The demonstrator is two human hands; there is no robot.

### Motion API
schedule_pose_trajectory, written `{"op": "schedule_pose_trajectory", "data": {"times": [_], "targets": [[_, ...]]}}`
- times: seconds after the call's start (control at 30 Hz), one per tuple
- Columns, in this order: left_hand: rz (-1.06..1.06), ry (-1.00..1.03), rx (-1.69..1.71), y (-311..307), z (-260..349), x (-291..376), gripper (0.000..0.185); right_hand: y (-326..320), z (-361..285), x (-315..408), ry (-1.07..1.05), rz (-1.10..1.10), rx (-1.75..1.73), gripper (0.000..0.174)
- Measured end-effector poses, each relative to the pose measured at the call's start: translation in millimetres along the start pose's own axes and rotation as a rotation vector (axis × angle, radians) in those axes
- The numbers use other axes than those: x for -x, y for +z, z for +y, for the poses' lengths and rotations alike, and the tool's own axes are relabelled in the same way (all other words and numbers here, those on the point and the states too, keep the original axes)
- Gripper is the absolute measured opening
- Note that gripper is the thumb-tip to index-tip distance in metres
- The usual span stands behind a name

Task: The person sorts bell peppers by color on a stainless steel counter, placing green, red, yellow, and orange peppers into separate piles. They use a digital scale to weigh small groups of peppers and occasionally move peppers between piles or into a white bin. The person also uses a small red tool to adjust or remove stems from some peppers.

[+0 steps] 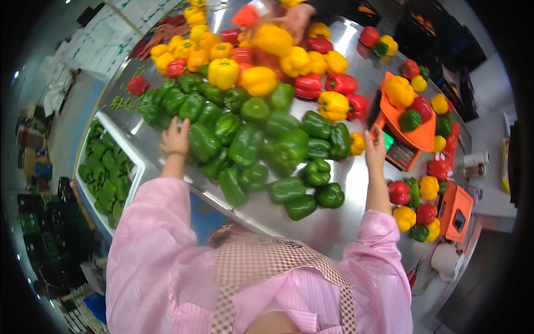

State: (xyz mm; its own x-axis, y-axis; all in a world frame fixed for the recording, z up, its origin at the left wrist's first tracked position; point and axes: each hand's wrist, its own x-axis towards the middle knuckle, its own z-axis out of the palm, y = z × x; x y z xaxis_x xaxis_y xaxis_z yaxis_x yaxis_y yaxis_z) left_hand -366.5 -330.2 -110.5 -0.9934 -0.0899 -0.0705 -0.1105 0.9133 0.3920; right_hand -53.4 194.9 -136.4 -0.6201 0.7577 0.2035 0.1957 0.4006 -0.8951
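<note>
Many green bell peppers [246, 144] lie in a heap on a steel table [325, 227] before me. At the heap's left edge is my left hand [175, 140], fingers spread, touching or very near a green pepper. My right hand [375, 146] is raised at the right, beside an orange digital scale [402, 154] with a lit green display; whether its fingertips touch the scale, I cannot tell. A small yellow pepper [357, 144] lies just left of that hand. The scale's orange tray [423, 131] holds yellow, red and green peppers. Behind the green heap are yellow peppers [223, 74] and red peppers [308, 86].
Across the table, another person's hands [297, 21] are among the peppers. A white foam box [139, 167] of green peppers stands at the left. Mixed pepper groups [427, 188], a second orange scale [457, 213], a tape roll [446, 261] and red-handled pliers [413, 275] are at the right.
</note>
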Motion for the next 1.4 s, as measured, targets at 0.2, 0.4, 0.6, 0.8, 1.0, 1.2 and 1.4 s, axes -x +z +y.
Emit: {"op": "schedule_pose_trajectory", "data": {"times": [0.2,0.4,0.6,0.8,1.0,1.2,1.4], "targets": [[0.028,-0.020,-0.046,5,9,4,0.080,58,-19,-82,-0.139,0.051,0.340,0.067],[-0.002,0.060,0.036,3,9,16,0.072,131,-81,-114,-0.235,-0.053,0.291,0.066],[-0.070,0.543,0.295,-30,7,7,0.086,237,-173,-130,-0.436,-0.258,0.276,0.072],[-0.178,0.799,0.528,-2,94,-70,0.097,317,-208,-155,-0.403,-0.345,0.463,0.088],[-0.089,0.664,0.498,37,158,-102,0.103,329,-205,-146,-0.217,-0.298,0.559,0.089],[-0.294,0.618,0.777,15,135,-118,0.094,306,-229,-117,-0.334,-0.240,0.497,0.088],[-0.383,0.615,0.775,-86,31,-140,0.096,287,-251,-63,-0.119,-0.559,-0.096,0.089]]}}
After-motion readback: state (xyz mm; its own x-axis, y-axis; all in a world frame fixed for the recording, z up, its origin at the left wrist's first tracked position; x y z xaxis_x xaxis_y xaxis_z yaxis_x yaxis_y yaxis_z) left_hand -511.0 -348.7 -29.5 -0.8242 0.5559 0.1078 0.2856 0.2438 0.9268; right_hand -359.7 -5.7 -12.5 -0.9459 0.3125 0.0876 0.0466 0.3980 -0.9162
